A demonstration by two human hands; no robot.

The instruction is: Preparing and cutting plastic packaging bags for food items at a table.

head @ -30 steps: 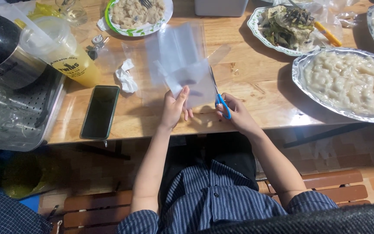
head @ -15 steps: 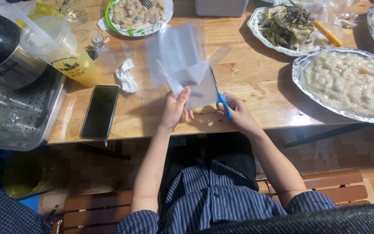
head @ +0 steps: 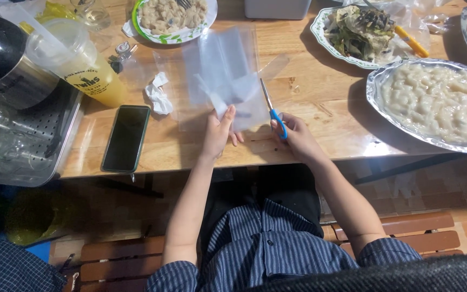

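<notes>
- While the left hand pinches a clear plastic sheet above the wooden tabletop, the right hand grips blue-handled scissors, blades at the sheet's edge.
- A black phone lies left; a foil tray right.

Hands: I count two, my left hand and my right hand, at centre frame.
Scissors: one pair, the blue-handled scissors.
Clear plastic bags: one that I can tell, the clear plastic bag.
Phones: one black phone, left of centre.
Plates of food: I see four, along the top and right edges.
Drink cups: one lidded cup, upper left.
Crumpled tissues: one.
</notes>
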